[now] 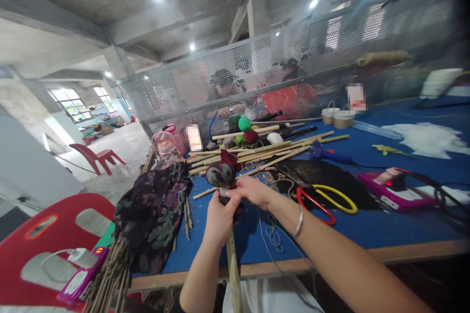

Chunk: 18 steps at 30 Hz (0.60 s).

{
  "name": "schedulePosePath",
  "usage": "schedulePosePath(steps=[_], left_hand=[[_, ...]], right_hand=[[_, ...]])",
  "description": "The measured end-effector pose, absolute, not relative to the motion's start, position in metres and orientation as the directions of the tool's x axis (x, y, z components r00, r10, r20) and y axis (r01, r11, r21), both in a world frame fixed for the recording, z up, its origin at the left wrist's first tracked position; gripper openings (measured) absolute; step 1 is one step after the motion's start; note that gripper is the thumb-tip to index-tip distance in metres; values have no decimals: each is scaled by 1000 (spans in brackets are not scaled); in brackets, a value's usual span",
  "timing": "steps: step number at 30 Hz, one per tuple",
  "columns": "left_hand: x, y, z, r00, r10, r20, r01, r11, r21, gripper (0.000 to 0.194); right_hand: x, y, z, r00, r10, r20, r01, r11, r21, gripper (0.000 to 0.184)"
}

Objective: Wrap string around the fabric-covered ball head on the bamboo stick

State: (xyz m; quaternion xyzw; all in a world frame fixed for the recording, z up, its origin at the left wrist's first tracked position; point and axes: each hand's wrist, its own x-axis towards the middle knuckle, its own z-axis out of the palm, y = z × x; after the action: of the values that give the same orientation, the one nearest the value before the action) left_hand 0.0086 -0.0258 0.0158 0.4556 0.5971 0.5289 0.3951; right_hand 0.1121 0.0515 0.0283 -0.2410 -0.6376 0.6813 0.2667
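We look down at our two bare hands over a blue-topped table (367,230). Our left hand (223,212) and right hand (254,191) meet just below a camouflage-cloth ball (220,174), thumbs and fingertips pressed close, pinching the material at its neck; the exact grip is partly hidden. The ball sits at the far end of a pale stick (233,269), which runs toward us past the table's wooden front edge (282,269). Just beyond the ball, loose sticks (279,149) lie across the table; a dark camouflage cloth (154,215) lies at the left edge. To our right are scissors (352,207) with red and yellow handles, with a stretch of blue surface between them and the front edge. A perforated metal screen (183,90) bounds the far side
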Motion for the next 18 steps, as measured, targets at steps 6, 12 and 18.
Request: schedulePosePath(steps=[6,12,18], left_hand=[[12,-33,11,-224,962,-156,25,166,986,30],[12,-34,4,-242,937,-253,-150,222,964,29],[2,-30,9,-256,948,-188,-163,150,975,27]], right_hand=[[112,52,27,-747,664,-27,-60,-108,-992,27],[108,50,26,-677,730,91,9,132,-991,26],[107,33,38,-632,727,270,69,400,-914,16]])
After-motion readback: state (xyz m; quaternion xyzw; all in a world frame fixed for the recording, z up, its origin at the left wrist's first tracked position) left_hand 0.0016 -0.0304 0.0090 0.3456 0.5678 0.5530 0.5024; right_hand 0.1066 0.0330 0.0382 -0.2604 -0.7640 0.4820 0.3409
